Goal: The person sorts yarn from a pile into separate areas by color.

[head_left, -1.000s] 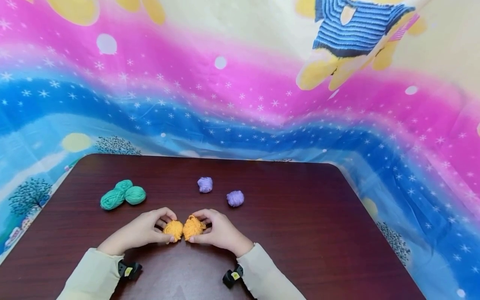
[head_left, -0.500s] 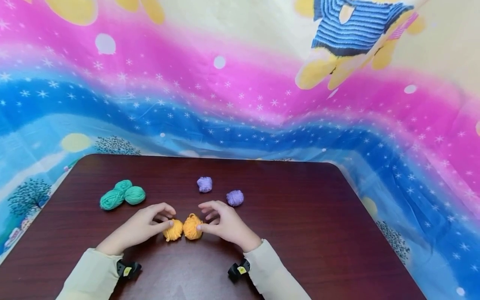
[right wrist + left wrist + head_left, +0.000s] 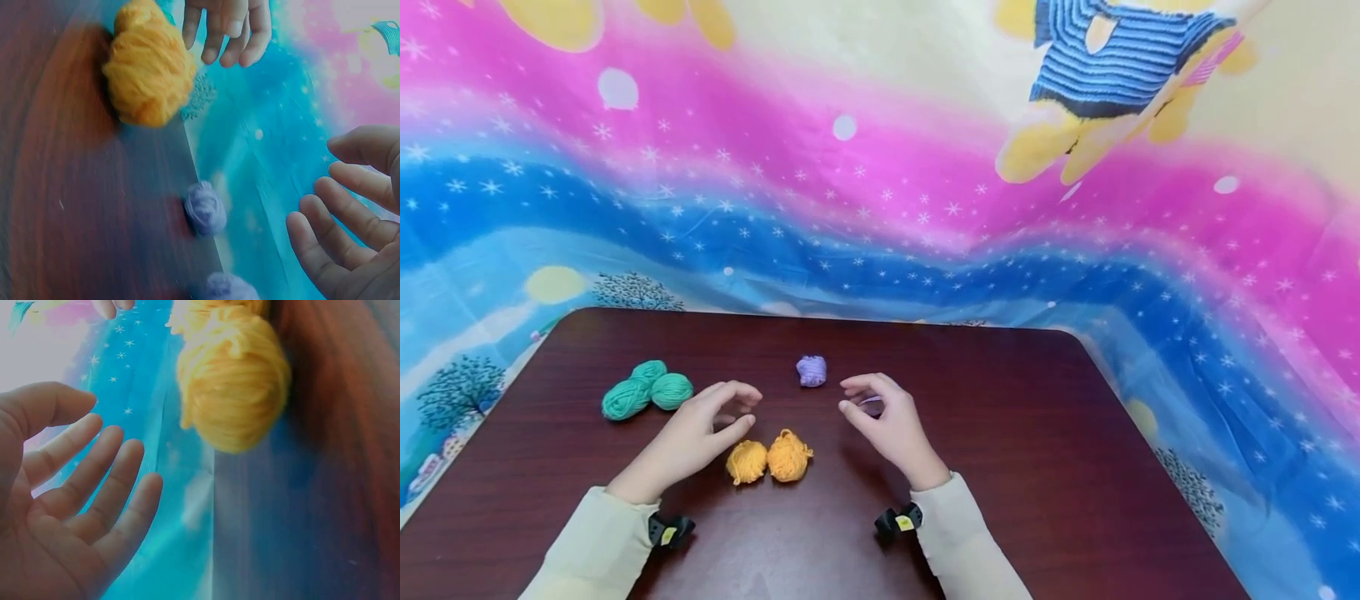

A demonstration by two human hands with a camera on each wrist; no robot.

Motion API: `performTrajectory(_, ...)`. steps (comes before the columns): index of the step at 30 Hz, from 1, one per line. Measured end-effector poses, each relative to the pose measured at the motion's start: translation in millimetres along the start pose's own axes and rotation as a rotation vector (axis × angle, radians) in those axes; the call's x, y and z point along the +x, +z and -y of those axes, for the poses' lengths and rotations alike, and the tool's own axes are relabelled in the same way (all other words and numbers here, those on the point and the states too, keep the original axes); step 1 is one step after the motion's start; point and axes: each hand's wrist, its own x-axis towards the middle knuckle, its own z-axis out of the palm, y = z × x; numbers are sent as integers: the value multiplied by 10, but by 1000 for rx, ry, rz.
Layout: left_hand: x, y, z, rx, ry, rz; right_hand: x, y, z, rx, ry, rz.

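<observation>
Two yellow-orange yarn balls, a left one (image 3: 747,463) and a right one (image 3: 788,457), sit side by side on the dark table. My left hand (image 3: 698,427) hovers just beyond the left ball, fingers loosely bent and holding nothing; its palm and spread fingers (image 3: 106,494) show in the left wrist view. My right hand (image 3: 895,423) is raised to the right of the balls, also holding nothing, and largely hides a purple yarn ball (image 3: 874,406) behind it. Another purple ball (image 3: 812,371) lies farther back. Both purple balls appear in the right wrist view, apart from my fingers (image 3: 350,219).
Three green yarn balls (image 3: 638,392) lie clustered at the left of the brown table (image 3: 1022,433). A patterned pink and blue cloth (image 3: 850,200) hangs behind the table's far edge. Each wrist wears a black strap-on device.
Both hands have let go of the yellow-orange balls and lifted away. My right hand has moved right, toward the nearer purple ball; my left has risen slightly farther back. The yarn balls stay in place.
</observation>
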Motion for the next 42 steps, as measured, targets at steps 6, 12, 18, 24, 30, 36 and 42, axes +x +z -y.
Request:
performTrajectory(6,159,15,-87,-6,41,-75,37,-115,-95,-45,-7,-113)
performTrajectory(12,364,11,-152,-17,35,-69,93,-204,-218,-74,16,-216)
performTrajectory(18,602,12,-160,-2,22,-34,105,-256,-302,-104,161,-209)
performTrajectory(24,787,46,-156,2,-4,-4,98,-265,-359,-169,285,-141)
performTrajectory(30,937,164,-110,4,-37,44,76,-232,-401,-235,366,-87)
performTrajectory(36,1073,282,-103,54,-67,110,61,-169,-448,-225,400,-65)
performTrajectory(42,1158,344,-89,132,-115,198,57,-120,-497,-217,412,-56)
